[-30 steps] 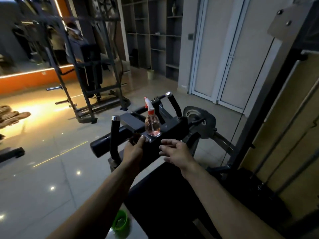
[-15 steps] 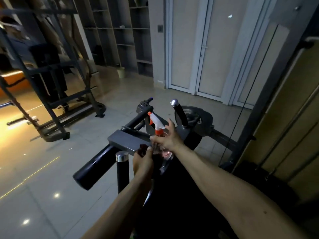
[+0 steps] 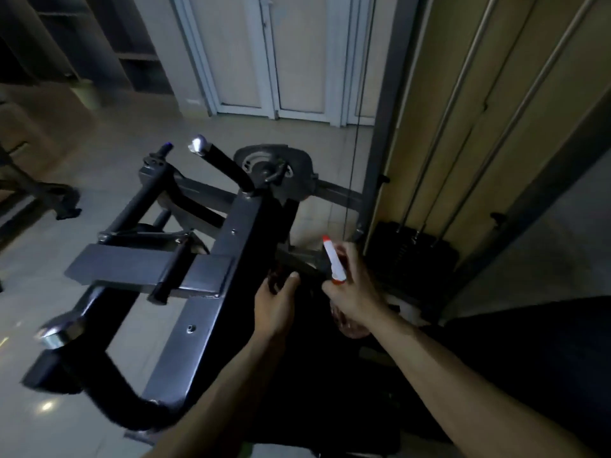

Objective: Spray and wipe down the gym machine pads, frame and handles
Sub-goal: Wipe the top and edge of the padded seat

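Observation:
My right hand grips a clear spray bottle by the neck. Its white and orange nozzle points up and away, to the right of the machine's grey steel frame. My left hand is curled around a small dark cloth at the frame's right edge, beside the bottle. Two black handles with chrome caps stick out of the frame, one at the far end and one near left. The black pad lies under my forearms.
A weight stack with guide rods and a thin cable stands close on the right. The round cam sits at the frame's far end. Glossy tiled floor spreads to the left, with white doors behind.
My right hand has lifted the spray bottle off the frame and carried it right and toward me. The view has tilted down and moved closer to the machine; my left hand still holds the cloth.

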A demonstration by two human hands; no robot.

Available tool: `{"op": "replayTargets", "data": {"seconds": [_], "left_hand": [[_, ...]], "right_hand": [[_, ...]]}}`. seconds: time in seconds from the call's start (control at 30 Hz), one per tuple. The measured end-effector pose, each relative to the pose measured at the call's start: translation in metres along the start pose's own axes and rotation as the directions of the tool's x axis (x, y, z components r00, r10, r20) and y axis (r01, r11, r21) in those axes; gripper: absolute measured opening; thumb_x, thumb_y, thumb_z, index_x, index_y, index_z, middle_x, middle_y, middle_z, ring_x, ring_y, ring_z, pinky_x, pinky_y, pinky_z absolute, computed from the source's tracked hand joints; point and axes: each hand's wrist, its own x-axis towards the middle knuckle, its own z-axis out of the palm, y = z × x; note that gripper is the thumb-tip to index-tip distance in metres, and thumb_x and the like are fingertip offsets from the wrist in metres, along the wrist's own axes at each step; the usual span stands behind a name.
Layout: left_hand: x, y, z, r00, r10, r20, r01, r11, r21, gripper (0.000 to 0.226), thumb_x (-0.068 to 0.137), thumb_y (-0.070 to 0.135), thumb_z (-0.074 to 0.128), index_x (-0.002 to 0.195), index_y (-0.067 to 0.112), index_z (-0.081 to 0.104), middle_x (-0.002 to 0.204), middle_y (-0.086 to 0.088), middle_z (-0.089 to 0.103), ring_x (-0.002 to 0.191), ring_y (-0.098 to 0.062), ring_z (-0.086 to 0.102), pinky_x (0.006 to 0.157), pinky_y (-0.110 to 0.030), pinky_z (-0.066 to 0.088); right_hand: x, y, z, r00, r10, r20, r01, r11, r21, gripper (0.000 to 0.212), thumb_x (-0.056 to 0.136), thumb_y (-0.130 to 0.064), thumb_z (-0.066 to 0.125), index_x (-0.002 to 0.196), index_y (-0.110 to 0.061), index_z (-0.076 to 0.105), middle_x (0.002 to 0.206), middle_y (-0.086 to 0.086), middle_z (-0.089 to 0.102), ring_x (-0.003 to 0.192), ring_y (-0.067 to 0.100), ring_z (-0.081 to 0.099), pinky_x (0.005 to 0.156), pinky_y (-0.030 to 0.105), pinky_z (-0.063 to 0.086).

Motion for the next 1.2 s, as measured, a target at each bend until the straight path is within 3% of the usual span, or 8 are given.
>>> {"op": "replayTargets", "data": {"seconds": [0.1, 0.27, 0.33, 0.47, 0.6, 0.77, 0.87, 1.2], "left_hand": [[0.004, -0.054, 0.018, 0.976, -0.216, -0.017, 0.217, 0.976, 0.036, 0.015, 0.095, 0.029, 0.072, 0.107, 0.019, 0.074, 0.097, -0.001, 0.078, 0.094, -0.021, 0.073, 0.093, -0.041, 0.058], [0.028, -0.116, 0.016, 0.896, -0.387, -0.220, 0.424, 0.892, 0.157, 0.047, 0.094, 0.040, 0.071, 0.129, 0.010, 0.062, 0.098, -0.007, 0.070, 0.086, -0.023, 0.067, 0.079, -0.033, 0.054], [0.047, -0.132, 0.020, 0.887, -0.355, -0.294, 0.425, 0.878, 0.222, 0.065, 0.087, 0.050, 0.073, 0.139, 0.013, 0.057, 0.113, -0.011, 0.070, 0.097, -0.028, 0.068, 0.092, -0.041, 0.056], [0.089, -0.155, 0.031, 0.883, -0.232, -0.407, 0.376, 0.870, 0.318, 0.043, 0.090, 0.040, 0.075, 0.125, 0.017, 0.067, 0.113, -0.011, 0.073, 0.105, -0.030, 0.070, 0.098, -0.049, 0.055], [0.110, -0.169, 0.034, 0.862, -0.166, -0.479, 0.350, 0.878, 0.326, 0.030, 0.093, 0.036, 0.070, 0.117, 0.018, 0.069, 0.101, -0.008, 0.073, 0.094, -0.030, 0.069, 0.087, -0.043, 0.056], [0.117, -0.188, 0.030, 0.831, -0.209, -0.516, 0.374, 0.895, 0.241, 0.017, 0.090, 0.037, 0.072, 0.103, 0.028, 0.069, 0.095, -0.003, 0.074, 0.090, -0.027, 0.071, 0.089, -0.048, 0.058], [0.113, -0.199, 0.030, 0.820, -0.224, -0.526, 0.396, 0.887, 0.239, 0.010, 0.090, 0.039, 0.073, 0.093, 0.033, 0.065, 0.092, 0.000, 0.074, 0.085, -0.024, 0.071, 0.088, -0.046, 0.059], [0.115, -0.224, 0.067, 0.882, -0.298, -0.365, 0.415, 0.859, 0.299, 0.029, 0.090, 0.034, 0.076, 0.116, 0.021, 0.071, 0.090, 0.007, 0.073, 0.079, -0.009, 0.067, 0.069, -0.026, 0.050]], "right_hand": [[-0.003, 0.065, 0.014, 0.983, 0.108, 0.150, -0.099, 0.993, -0.062, 0.036, 0.089, -0.034, 0.068, 0.116, -0.039, 0.044, 0.102, -0.004, 0.059, 0.084, 0.024, 0.061, 0.065, 0.039, 0.048], [0.010, 0.140, 0.071, 0.864, 0.219, 0.453, -0.172, 0.975, -0.142, 0.024, 0.098, -0.041, 0.061, 0.115, -0.026, 0.053, 0.107, -0.003, 0.063, 0.103, 0.025, 0.064, 0.089, 0.041, 0.054], [0.024, 0.157, 0.100, 0.877, 0.219, 0.426, -0.140, 0.968, -0.209, 0.030, 0.100, -0.048, 0.054, 0.114, -0.022, 0.057, 0.111, 0.002, 0.066, 0.108, 0.028, 0.065, 0.090, 0.035, 0.051], [0.068, 0.175, 0.150, 0.897, 0.180, 0.404, -0.076, 0.962, -0.261, 0.050, 0.101, -0.061, 0.030, 0.122, -0.026, 0.059, 0.119, 0.001, 0.067, 0.114, 0.027, 0.067, 0.095, 0.038, 0.053], [0.105, 0.190, 0.179, 0.903, 0.096, 0.419, 0.020, 0.965, -0.263, 0.033, 0.099, -0.047, 0.046, 0.115, -0.021, 0.057, 0.115, 0.006, 0.066, 0.111, 0.030, 0.067, 0.092, 0.037, 0.053], [0.127, 0.194, 0.198, 0.885, 0.055, 0.463, 0.116, 0.936, -0.333, 0.048, 0.093, -0.045, 0.042, 0.130, -0.017, 0.054, 0.114, 0.009, 0.065, 0.108, 0.035, 0.066, 0.088, 0.040, 0.052], [0.121, 0.201, 0.201, 0.874, 0.116, 0.472, 0.038, 0.952, -0.304, 0.040, 0.095, -0.043, 0.045, 0.124, -0.017, 0.056, 0.112, 0.009, 0.067, 0.106, 0.034, 0.067, 0.088, 0.040, 0.052], [0.081, 0.293, 0.130, 0.820, 0.441, 0.365, -0.383, 0.897, -0.222, 0.034, 0.096, -0.050, 0.053, 0.113, -0.022, 0.064, 0.105, 0.003, 0.070, 0.102, 0.030, 0.067, 0.088, 0.038, 0.053]]}}
